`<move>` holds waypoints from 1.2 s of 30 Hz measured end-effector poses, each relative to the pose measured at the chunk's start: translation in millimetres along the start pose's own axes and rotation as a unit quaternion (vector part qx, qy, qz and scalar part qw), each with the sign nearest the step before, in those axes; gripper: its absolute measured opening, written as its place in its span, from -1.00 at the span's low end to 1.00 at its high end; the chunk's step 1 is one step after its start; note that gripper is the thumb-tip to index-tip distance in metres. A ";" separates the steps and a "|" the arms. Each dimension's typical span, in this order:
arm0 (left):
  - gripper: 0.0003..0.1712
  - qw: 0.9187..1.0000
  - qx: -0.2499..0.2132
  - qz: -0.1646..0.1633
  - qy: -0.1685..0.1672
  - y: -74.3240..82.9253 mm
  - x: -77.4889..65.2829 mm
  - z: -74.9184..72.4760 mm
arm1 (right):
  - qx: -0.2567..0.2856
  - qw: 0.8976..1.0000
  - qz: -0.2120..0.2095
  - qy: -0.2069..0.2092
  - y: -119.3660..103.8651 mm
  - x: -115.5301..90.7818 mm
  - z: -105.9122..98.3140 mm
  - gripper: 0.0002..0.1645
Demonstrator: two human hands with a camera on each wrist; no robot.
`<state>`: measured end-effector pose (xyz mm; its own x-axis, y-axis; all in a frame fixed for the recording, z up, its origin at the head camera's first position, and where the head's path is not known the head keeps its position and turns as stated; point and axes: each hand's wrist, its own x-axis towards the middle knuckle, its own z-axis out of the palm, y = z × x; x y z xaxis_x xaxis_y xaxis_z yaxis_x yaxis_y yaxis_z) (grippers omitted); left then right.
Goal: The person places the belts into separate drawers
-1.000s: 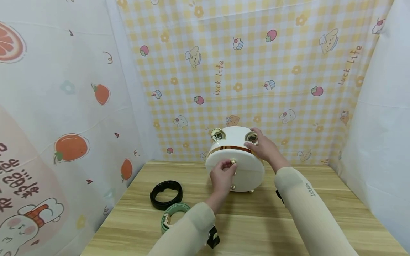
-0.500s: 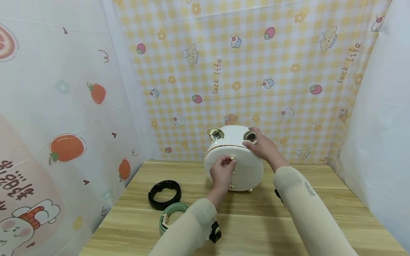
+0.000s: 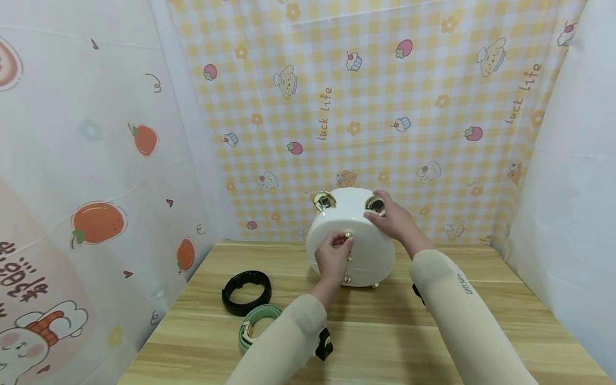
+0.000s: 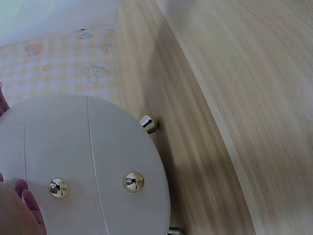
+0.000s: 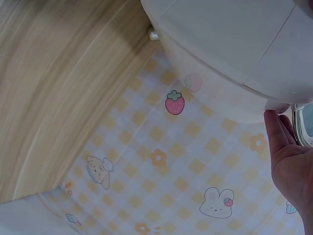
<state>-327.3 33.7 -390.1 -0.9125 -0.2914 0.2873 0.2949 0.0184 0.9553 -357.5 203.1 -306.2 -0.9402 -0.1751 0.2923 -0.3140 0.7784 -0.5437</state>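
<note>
Lying nearest on the wooden table (image 3: pixel 375 342), the coiled green belt (image 3: pixel 264 310) is partly hidden by the left sleeve (image 3: pixel 284 347); lowering that arm could drag the coil. The black belt (image 3: pixel 240 309) rests just beyond. Left hand (image 3: pixel 333 259): thumb and fingers drawn together in a narrow pinch at the upper gold knob (image 3: pixel 348 235). Caution: the small, glossy knob may let fingertips slip. The knob belongs to the round white box (image 3: pixel 370 251), upright near the table's back. A hard push could slide or tip it, as its small feet (image 4: pixel 149 124) give little hold. Right hand (image 3: pixel 396 219): fingers moderately spread, holding around the right gold ear (image 3: pixel 375 205); uneven pressure may twist the box toward the checked backdrop (image 3: pixel 269 133).
</note>
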 end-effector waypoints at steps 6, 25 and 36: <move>-0.82 1.000 0.015 0.010 -0.011 -1.5 0.5 -4.6 | 0.000 1.000 -0.002 0.000 -2.8 -1.5 -1.2 -0.15; -0.70 0.999 0.024 -0.009 -0.027 -48.0 -19.9 -21.7 | -0.003 1.000 0.009 -0.005 -0.1 -1.6 2.0 -0.14; -0.81 1.000 0.002 -0.008 -0.012 -61.1 -19.5 -6.8 | 0.001 1.000 0.011 0.000 -1.8 0.1 2.1 -0.14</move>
<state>-325.6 31.7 -454.5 -0.9241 -0.2677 0.2728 0.2783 0.0180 0.9603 -357.3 200.4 -306.9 -0.9468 -0.1580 0.2803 -0.2936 0.7808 -0.5516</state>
